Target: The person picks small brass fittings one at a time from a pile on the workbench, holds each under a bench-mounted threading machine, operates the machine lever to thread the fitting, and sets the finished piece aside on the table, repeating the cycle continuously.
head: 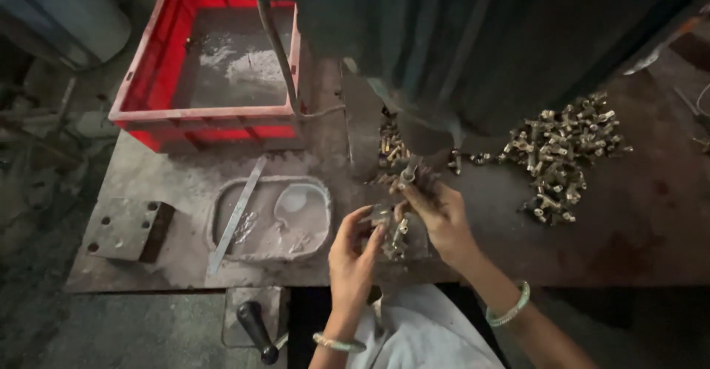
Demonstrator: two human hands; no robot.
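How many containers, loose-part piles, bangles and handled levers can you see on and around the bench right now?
Red plastic crate: 1
Shallow oval metal tray: 1
Pile of small brass-coloured metal fittings: 1
Green bangles on the wrists: 2
Black-handled lever: 1
Total: 6

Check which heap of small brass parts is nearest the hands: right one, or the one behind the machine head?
The small heap behind the machine head, directly above the left hand and right hand. The large heap lies apart, far right on the table.
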